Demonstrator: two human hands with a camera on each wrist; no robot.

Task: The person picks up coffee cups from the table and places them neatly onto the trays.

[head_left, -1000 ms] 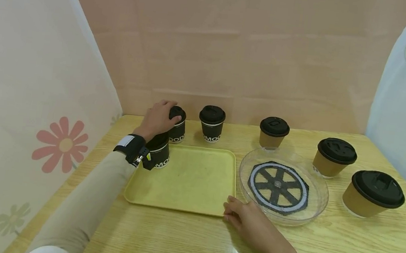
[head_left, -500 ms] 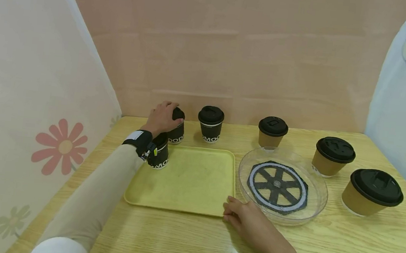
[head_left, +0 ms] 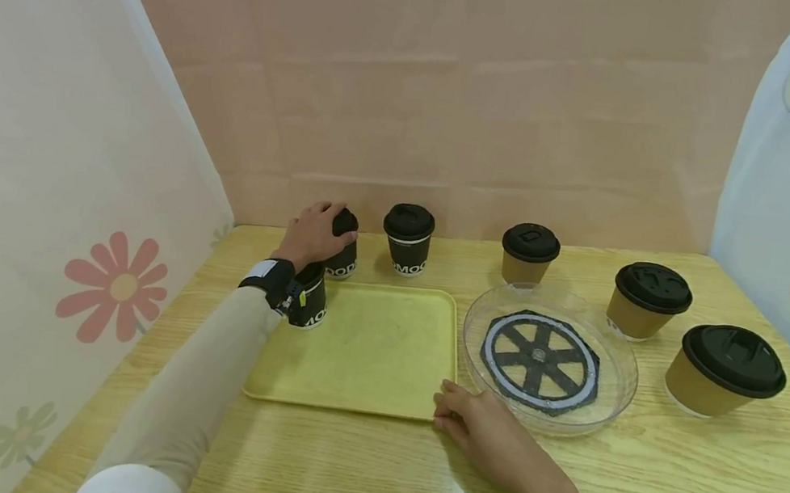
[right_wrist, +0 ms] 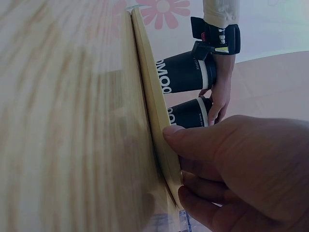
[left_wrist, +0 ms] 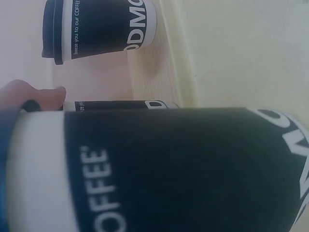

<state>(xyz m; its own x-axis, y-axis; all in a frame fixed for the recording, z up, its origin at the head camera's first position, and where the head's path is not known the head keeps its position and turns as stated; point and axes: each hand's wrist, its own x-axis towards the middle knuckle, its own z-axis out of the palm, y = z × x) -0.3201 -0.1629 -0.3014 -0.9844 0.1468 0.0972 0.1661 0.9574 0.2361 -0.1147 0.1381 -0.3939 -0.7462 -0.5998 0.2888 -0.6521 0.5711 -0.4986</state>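
Note:
My left hand holds the black paper coffee cup at the back left by its lid, thumb on the near side. Under that wrist a second black coffee cup stands at the tray's far left corner; it fills the lower left wrist view, where the held cup is mostly hidden behind it. My right hand pinches the near right corner of the yellow tray. In the right wrist view the thumb lies on the tray's rim, with the other fingers curled at its edge.
Another black lidded cup stands behind the tray. Right of the tray lies a clear round dish with a dark wheel-like pattern. Brown lidded cups stand beyond it: one behind, one to the right, one nearer.
My left wrist has shifted slightly right and forward, while its fingers stay at the same cup's lid. The right hand keeps its place on the tray corner.

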